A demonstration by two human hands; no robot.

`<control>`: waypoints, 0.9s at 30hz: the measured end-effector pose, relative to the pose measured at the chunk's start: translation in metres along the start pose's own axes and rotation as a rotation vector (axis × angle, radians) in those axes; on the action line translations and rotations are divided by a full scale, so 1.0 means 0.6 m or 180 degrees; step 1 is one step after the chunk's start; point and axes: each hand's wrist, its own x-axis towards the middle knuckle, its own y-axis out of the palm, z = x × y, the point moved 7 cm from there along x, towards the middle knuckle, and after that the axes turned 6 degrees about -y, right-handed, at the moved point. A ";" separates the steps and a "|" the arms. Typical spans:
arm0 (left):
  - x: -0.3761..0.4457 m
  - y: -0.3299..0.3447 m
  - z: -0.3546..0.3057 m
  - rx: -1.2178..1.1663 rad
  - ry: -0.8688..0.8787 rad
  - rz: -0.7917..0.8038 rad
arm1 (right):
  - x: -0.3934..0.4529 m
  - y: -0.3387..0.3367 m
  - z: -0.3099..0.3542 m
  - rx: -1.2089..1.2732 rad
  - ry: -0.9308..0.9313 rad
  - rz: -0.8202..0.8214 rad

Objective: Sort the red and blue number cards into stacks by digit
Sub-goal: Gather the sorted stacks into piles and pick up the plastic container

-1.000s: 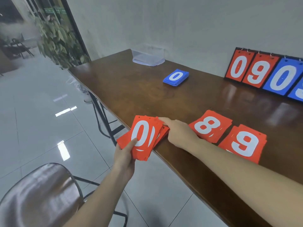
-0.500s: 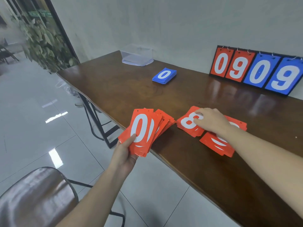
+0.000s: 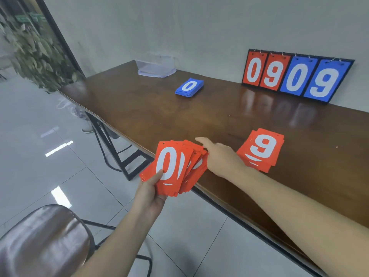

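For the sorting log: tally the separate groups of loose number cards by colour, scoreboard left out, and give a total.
Red: 2, the fanned red cards gripped in the left hand, and the red stack topped by a 9 on the table.
Blue: 1, the blue stack topped by a 0.
Total: 3.

Even, diffuse indoor light – glare patches on the floor tiles [image 3: 58, 148], soft sheen on the table [image 3: 249, 116]. Wide-angle bending at edges – plant [image 3: 38, 56] slightly blurred.
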 end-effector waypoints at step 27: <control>-0.032 0.030 0.040 0.0155 0.0082 0.0024 | -0.053 -0.029 -0.042 -0.0292 0.0387 0.0076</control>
